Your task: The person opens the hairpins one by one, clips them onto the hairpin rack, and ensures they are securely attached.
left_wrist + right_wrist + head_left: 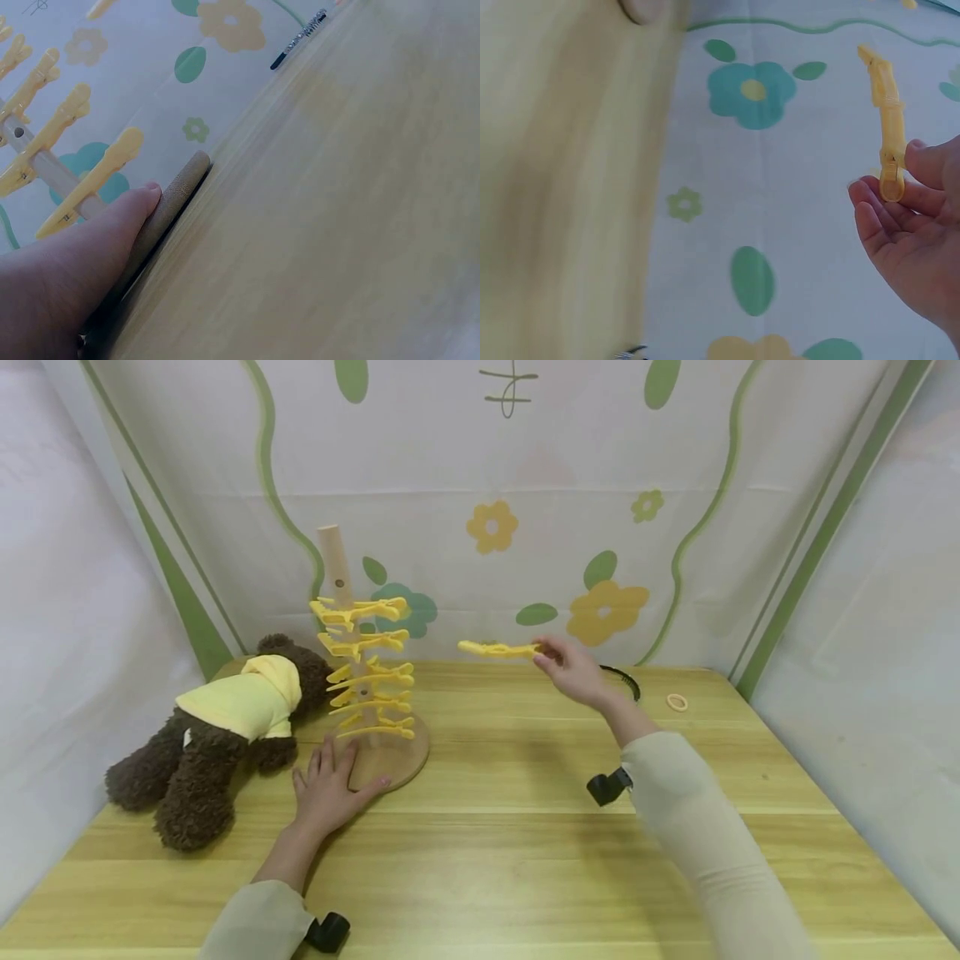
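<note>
My right hand (573, 670) holds a yellow plastic clip (495, 650) in the air above the back of the table. In the right wrist view, thumb and fingers pinch one end of this clip (891, 124), and its long jointed body points away from the palm. A wooden stand with an upright post (335, 556) bears several similar yellow clips (375, 608), one above another. With fingers spread, my left hand (330, 789) rests on the near left of its round base (408, 764). The left wrist view shows the thumb along the rim of the base (176, 195).
A brown teddy bear (240, 702) in a yellow hoodie lies left of the stand. At the back right are a black curved, toothed band (626, 681), partly hidden by my right hand, and a small light ring (677, 702). A printed cloth (450, 452) hangs behind the table.
</note>
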The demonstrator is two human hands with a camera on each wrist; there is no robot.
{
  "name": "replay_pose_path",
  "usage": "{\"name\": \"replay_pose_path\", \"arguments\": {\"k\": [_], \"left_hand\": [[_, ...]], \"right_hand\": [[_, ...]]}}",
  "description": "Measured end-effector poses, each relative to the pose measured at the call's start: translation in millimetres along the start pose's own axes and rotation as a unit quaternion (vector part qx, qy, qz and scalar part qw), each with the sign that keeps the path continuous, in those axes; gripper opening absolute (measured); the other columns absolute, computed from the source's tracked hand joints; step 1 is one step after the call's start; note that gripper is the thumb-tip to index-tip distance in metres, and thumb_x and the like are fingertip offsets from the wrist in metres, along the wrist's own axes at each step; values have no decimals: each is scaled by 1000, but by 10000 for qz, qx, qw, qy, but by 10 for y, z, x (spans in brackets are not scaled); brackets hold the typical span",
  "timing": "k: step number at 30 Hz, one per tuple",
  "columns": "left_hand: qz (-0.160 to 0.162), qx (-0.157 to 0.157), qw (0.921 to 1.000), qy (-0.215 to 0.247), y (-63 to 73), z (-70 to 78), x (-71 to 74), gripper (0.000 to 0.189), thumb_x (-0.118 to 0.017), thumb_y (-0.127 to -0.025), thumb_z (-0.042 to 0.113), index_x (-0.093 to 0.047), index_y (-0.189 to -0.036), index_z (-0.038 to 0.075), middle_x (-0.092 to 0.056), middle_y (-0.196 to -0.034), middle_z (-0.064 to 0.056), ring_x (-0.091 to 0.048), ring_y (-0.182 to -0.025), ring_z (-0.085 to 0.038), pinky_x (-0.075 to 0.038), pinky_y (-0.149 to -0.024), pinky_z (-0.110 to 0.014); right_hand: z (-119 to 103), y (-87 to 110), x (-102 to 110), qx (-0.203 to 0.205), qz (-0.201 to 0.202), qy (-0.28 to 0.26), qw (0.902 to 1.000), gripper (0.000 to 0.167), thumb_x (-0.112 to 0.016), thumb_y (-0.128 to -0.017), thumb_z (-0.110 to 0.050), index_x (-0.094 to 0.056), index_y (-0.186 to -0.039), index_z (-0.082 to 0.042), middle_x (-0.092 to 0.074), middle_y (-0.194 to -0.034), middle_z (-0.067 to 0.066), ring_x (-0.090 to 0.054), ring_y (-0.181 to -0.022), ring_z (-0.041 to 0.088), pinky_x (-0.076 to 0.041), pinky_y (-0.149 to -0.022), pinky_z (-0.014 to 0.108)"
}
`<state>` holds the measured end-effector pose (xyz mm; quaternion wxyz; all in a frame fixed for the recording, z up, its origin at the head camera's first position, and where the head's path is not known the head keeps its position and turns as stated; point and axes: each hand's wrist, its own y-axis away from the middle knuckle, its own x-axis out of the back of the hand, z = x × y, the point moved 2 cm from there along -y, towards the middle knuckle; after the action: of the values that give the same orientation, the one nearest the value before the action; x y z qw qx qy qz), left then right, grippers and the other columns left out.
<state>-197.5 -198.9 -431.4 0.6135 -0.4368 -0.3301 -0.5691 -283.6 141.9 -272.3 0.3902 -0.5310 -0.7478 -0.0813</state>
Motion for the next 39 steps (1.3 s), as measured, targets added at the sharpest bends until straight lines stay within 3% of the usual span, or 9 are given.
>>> {"name": "replay_pose_path", "arguments": {"k": [8,15,27,39], "left_hand": [[23,-12,10000,36,12,5,8,91,-44,-72,68,-28,-135,6,-2,-139,-26,-5,-122,-46,5,-84,-66],[24,-13,10000,43,19,7,16,90,-45,-72,68,-28,-135,6,-2,-138,-26,-5,-122,-47,5,-84,-66],[0,-26,10000,37,11,4,24,91,-44,-72,68,-26,-136,6,0,-139,-26,-3,-122,-47,6,-84,-66],[-25,-19,10000,5,22,26,26,90,-45,-72,67,-26,-136,6,-1,-139,-26,-4,-122,-46,5,-84,-66]], "right_hand": [[-365,-272,307,10,526,-148,9985,22,-49,-88,-8,-53,-104,6,-54,-82,12,-47,-68,18,-37,-54,23],[-686,-452,345,80,796,-132,9967,22,-53,-87,-14,-57,-101,2,-57,-83,10,-49,-69,17,-38,-55,23],[-1241,-765,-13,744,649,-176,9950,17,-54,-86,-11,-59,-94,2,-55,-76,11,-44,-61,17,-37,-52,24],[-1564,-917,-327,944,352,59,9949,18,-53,-87,-16,-58,-95,-1,-55,-79,5,-48,-65,14,-39,-58,22]]}}
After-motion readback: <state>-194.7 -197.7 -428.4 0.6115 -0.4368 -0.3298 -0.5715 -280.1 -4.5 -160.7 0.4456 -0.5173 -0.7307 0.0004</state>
